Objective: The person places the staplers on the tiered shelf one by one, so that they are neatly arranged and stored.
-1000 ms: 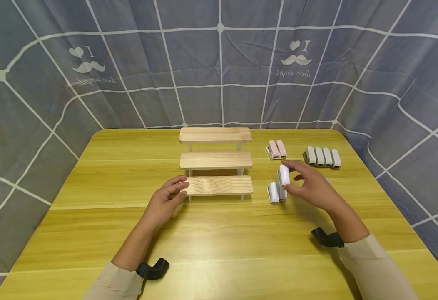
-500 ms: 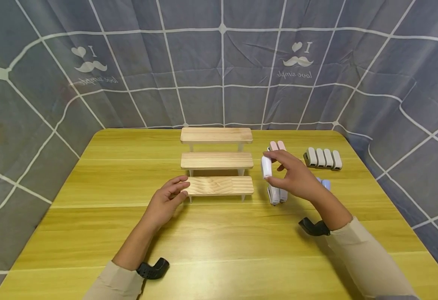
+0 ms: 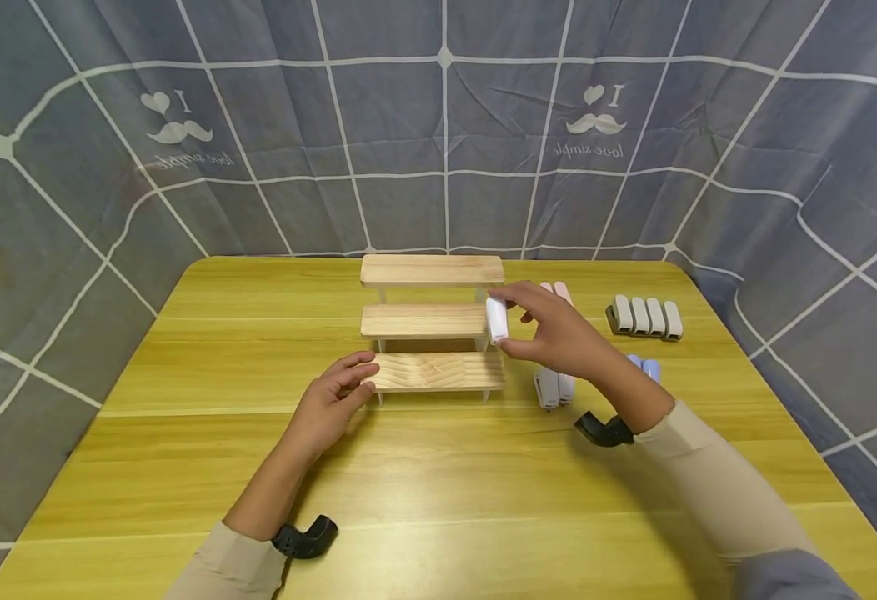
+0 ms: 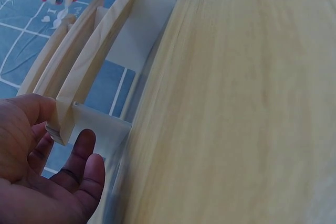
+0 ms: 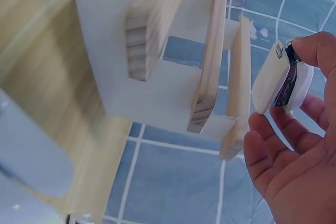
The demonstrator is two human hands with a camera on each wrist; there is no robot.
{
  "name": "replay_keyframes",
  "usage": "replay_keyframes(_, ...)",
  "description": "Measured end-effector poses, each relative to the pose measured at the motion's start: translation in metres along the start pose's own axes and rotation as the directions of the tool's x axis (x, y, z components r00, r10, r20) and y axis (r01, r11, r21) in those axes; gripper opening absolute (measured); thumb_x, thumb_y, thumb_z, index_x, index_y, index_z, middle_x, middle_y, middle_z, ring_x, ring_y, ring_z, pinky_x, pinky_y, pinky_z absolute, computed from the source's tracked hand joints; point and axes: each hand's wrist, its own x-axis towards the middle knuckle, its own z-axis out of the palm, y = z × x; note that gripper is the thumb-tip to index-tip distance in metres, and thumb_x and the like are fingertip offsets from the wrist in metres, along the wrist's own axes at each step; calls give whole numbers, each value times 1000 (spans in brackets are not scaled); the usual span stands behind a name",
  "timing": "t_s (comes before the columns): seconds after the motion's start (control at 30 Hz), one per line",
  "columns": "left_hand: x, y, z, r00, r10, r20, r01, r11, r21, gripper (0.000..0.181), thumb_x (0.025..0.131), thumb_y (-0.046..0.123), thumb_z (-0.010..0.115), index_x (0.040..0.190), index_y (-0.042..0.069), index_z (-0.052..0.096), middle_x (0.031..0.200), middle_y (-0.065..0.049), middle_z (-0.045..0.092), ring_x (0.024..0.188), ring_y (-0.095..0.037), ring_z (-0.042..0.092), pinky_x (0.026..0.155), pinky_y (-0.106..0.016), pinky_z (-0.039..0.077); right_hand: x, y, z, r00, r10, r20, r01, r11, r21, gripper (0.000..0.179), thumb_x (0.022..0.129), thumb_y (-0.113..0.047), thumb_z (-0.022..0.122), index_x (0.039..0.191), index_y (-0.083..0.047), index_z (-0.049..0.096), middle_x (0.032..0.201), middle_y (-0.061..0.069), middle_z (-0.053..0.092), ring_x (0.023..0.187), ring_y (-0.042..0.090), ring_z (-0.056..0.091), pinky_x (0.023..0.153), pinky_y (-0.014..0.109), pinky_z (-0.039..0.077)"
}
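Observation:
A three-tier wooden display stand [image 3: 438, 371] with pale side supports stands mid-table. My left hand [image 3: 331, 410] pinches the left end of its lowest board; in the left wrist view the thumb lies against the board end [image 4: 64, 116], with two fingers apart from it below. My right hand [image 3: 558, 335] holds a small white stapler [image 3: 496, 320] between thumb and fingers, at the right end of the middle board. The right wrist view shows the stapler [image 5: 274, 80] from its side, raised off the table near the upper boards; contact with the stand cannot be told.
Two white staplers [image 3: 554, 389] stand right of the stand. Pink staplers [image 3: 562, 292] are partly hidden behind my right hand, and blue ones [image 3: 650, 369] behind the right forearm. Several grey-white staplers [image 3: 647, 317] form a row farther right. A patterned curtain [image 3: 446, 150] surrounds the table.
My right hand has lifted the white stapler from beside the other two white ones and carried it left and away from me to the stand. The left hand has stayed put.

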Motion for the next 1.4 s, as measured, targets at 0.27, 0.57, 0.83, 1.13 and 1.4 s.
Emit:
replay_keyframes(0.27, -1, 0, -1, 1000, 4, 4, -4, 1000, 9, 35, 101, 18, 60, 132, 3, 63, 147, 0, 48, 132, -23, 45, 96, -29, 43, 27, -4, 5, 998, -58, -37, 58, 998, 0, 61, 86, -11, 78, 140, -3, 52, 129, 8, 57, 111, 30, 56, 83, 45, 49)
replay_keyframes(0.57, -2, 0, 0, 1000, 4, -2, -4, 1000, 8, 33, 102, 17, 60, 132, 3, 64, 147, 1, 48, 131, -23, 46, 96, -29, 43, 54, -15, 14, 999, -33, -28, 34, 998, 50, 62, 86, -13, 77, 142, -3, 51, 132, 9, 56, 114, 25, 56, 85, 44, 49)
replay_keyframes(0.83, -1, -1, 0, 1000, 2, -6, -2, 1000, 10, 33, 101, 18, 60, 131, 3, 64, 146, 2, 49, 131, -23, 47, 97, -31, 43, 73, -18, 26, 1000, -29, -10, 30, 996, 85, 61, 85, -13, 77, 141, -3, 53, 127, 9, 58, 112, 24, 57, 87, 47, 48)
replay_keyframes(1.13, -1, -1, 0, 1000, -12, -9, 12, 1000, 24, 33, 101, 18, 60, 131, 4, 64, 147, 3, 49, 131, -22, 47, 97, -31, 42, 89, -19, 37, 999, -26, -19, 27, 995, 93, 63, 86, -16, 79, 141, -4, 52, 125, 7, 60, 111, 21, 58, 90, 40, 49)
replay_keyframes(1.4, 0, -1, 1, 1000, -1, -2, 1, 1000, 30, 34, 102, 18, 60, 132, 4, 63, 147, 2, 48, 129, -23, 49, 97, -37, 44, 103, -24, 44, 999, -33, -15, 35, 991, 130, 64, 86, -17, 78, 142, -3, 52, 128, 6, 58, 112, 17, 58, 94, 31, 49)
